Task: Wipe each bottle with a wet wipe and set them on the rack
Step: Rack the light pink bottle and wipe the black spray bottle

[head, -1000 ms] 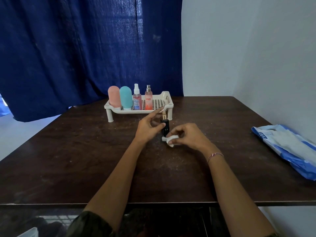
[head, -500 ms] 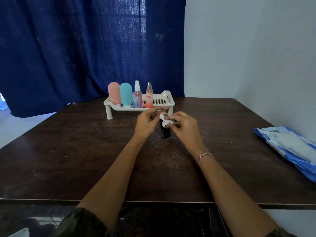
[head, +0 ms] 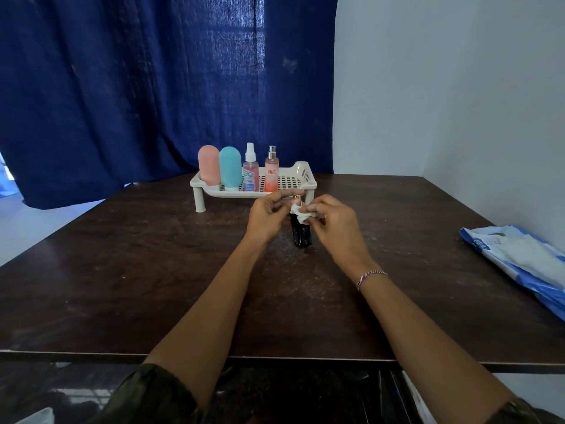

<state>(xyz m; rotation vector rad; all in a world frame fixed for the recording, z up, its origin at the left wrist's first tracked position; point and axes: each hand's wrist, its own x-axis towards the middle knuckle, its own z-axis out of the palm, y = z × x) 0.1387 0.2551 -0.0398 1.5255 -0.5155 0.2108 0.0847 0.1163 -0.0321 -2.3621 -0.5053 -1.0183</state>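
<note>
Just above the middle of the frame, a small dark bottle [head: 301, 235] is standing upright on the counter [head: 153, 270], just in front of the white rack [head: 301, 175]. The left hand [head: 266, 217] is pinching the bottle's gold top between its fingertips, while the right hand [head: 334, 223] is clamping a crumpled wet wipe [head: 301, 216] against the bottle's neck. The bottle looks light, rigid and probably glass, so likely slick once damp and easy to tip; holding it round the dark body would seem safer than by the narrow cap. On the rack, a pink bottle [head: 208, 165], a teal bottle [head: 230, 168] and two spray bottles [head: 261, 172] are filling the left part, leaving the right end open. The counter is offering wide room on both sides, with a blue and white wipe pack [head: 519, 255] lying near the frame's right edge.
</note>
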